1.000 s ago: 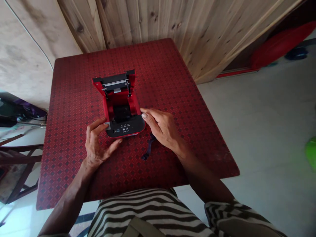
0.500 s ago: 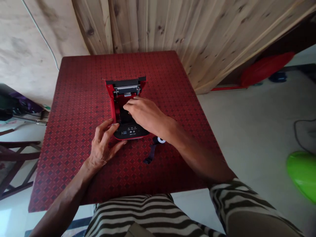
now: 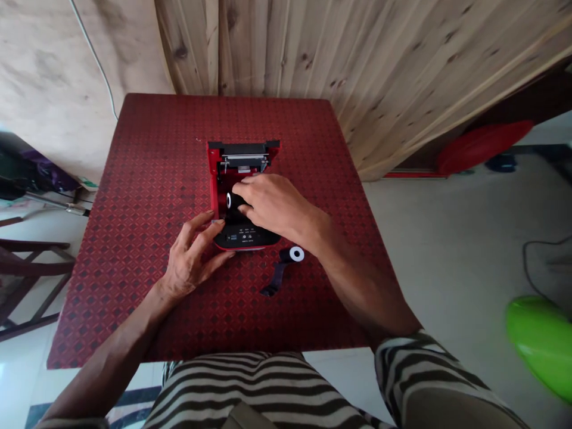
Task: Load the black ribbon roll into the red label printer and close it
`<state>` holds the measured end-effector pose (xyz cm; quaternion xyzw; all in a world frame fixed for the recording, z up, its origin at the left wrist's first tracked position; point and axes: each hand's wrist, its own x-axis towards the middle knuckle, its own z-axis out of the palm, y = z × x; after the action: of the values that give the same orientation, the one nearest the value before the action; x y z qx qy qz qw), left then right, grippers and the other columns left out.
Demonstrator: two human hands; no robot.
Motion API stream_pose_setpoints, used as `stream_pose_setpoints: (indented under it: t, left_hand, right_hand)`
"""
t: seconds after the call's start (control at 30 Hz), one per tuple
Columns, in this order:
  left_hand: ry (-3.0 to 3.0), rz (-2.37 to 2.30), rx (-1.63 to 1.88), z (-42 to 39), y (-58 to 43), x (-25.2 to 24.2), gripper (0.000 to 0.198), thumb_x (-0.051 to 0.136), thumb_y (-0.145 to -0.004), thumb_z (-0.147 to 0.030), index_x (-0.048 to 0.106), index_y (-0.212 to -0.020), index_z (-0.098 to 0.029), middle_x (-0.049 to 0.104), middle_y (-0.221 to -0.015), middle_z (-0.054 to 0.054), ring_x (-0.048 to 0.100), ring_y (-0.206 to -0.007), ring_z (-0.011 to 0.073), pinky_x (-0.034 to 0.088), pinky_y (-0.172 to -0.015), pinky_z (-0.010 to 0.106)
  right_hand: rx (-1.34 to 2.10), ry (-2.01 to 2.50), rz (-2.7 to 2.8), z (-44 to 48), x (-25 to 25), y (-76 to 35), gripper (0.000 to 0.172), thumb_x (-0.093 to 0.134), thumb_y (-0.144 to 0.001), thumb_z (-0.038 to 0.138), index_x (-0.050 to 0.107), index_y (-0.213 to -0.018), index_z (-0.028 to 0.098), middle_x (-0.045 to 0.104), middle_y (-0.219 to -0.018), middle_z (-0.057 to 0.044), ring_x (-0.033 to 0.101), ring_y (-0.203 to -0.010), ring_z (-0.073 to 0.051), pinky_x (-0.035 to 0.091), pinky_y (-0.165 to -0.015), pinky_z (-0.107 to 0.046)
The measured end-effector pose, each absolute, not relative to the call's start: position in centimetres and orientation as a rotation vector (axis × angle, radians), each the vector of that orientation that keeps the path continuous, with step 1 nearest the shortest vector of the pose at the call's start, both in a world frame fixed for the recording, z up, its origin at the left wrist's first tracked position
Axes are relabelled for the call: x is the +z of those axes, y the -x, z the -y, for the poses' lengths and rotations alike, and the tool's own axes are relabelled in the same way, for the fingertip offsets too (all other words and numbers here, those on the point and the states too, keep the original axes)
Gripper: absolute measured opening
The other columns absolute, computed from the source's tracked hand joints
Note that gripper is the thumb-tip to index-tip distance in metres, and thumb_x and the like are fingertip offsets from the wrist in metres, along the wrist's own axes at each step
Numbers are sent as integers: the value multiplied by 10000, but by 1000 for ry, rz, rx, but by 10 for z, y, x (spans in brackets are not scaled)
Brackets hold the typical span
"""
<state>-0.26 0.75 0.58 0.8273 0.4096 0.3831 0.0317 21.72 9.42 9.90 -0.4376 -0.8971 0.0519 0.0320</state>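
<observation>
On the red table (image 3: 147,196) sits the red printer (image 3: 243,190), lid up. My right hand (image 3: 272,205) reaches into its bay, fingers closed on a black roll (image 3: 233,200). My left hand (image 3: 194,259), fingers spread, steadies the printer's front-left corner.

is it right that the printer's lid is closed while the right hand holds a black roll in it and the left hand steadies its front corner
Not quite: the red printer has its lid open, tipped back toward the wall, as the head view shows. The rest stands: the right hand grips a black roll in the open bay, and the left hand steadies the front left corner.
</observation>
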Motion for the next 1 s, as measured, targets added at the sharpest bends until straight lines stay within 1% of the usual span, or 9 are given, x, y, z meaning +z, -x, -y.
stream_pose_setpoints:
  t: [0.13, 0.23, 0.4, 0.6, 0.7, 0.83, 0.87, 0.93, 1.0]
  left_hand:
    - [-2544, -1260, 1199, -8, 2, 7, 676, 809, -944, -401, 494, -1532, -294, 624, -1442, 133, 694, -1272, 273, 652, -1066, 435]
    - [-2560, -1236, 1204, -8, 2, 9, 663, 792, -959, -394, 494, -1540, -278, 618, -1449, 145, 687, -1276, 269, 652, -1055, 420]
    - [-2557, -1229, 1233, -10, 2, 8, 706, 850, -909, -361, 519, -1526, -272, 615, -1440, 143, 684, -1271, 273, 640, -1068, 418]
    - [-2574, -1222, 1229, -13, 2, 8, 718, 852, -905, -410, 515, -1526, -289, 623, -1419, 145, 668, -1296, 295, 636, -1078, 458]
    - [-2550, -1233, 1223, -12, 1, 8, 700, 848, -910, -393, 522, -1523, -303, 621, -1425, 146, 666, -1303, 297, 636, -1083, 478]
    - [-2519, -1208, 1237, -12, 1, 9, 711, 863, -895, -418, 541, -1516, -294, 617, -1434, 146, 665, -1306, 311, 651, -1065, 492]
    - [-2509, -1211, 1239, -12, 1, 9, 699, 857, -901, -423, 544, -1515, -301, 618, -1435, 137, 668, -1305, 310, 654, -1063, 492]
    - [-2507, -1221, 1237, -12, 1, 9, 682, 841, -918, -428, 537, -1520, -324, 620, -1435, 115, 673, -1299, 304, 658, -1064, 494]
    - [-2524, -1227, 1222, -12, 0, 9, 696, 838, -922, -424, 520, -1534, -332, 620, -1438, 116, 671, -1300, 305, 654, -1069, 507]
  right_hand:
    - [317, 1276, 2463, -70, 114, -243, 147, 722, -926, 187, 769, -1065, 196, 826, -1065, -77, 764, -938, -248, 590, -865, -380]
    - [536, 1196, 2134, -57, 115, -279, 216, 756, -894, 228, 741, -1110, 225, 824, -1092, -30, 765, -962, -216, 598, -901, -367]
    - [800, 1328, 1742, -50, 67, -332, 231, 758, -836, 285, 672, -1040, 218, 803, -1007, -28, 758, -934, -204, 601, -884, -382]
    - [889, 1459, 1598, -44, 4, -340, 294, 740, -802, 290, 722, -1081, 200, 815, -1080, -71, 776, -993, -218, 610, -938, -416]
    - [862, 1489, 1574, -41, -5, -339, 327, 735, -820, 303, 745, -1132, 207, 820, -1139, -82, 778, -1047, -240, 602, -1010, -469]
    - [832, 1524, 1524, -23, -1, -346, 529, 808, -809, 324, 708, -1323, 245, 780, -1337, -94, 763, -1152, -263, 600, -1058, -494]
    - [788, 1543, 1489, -14, 3, -348, 536, 814, -821, 324, 702, -1340, 253, 778, -1342, -92, 760, -1158, -262, 603, -1050, -488]
    - [697, 1595, 1436, 8, 10, -351, 392, 786, -874, 316, 739, -1260, 264, 803, -1254, -74, 764, -1112, -248, 612, -1004, -462]
    - [740, 1636, 1450, 29, 17, -350, 275, 763, -909, 299, 772, -1183, 276, 814, -1184, -53, 768, -1013, -226, 618, -929, -428]
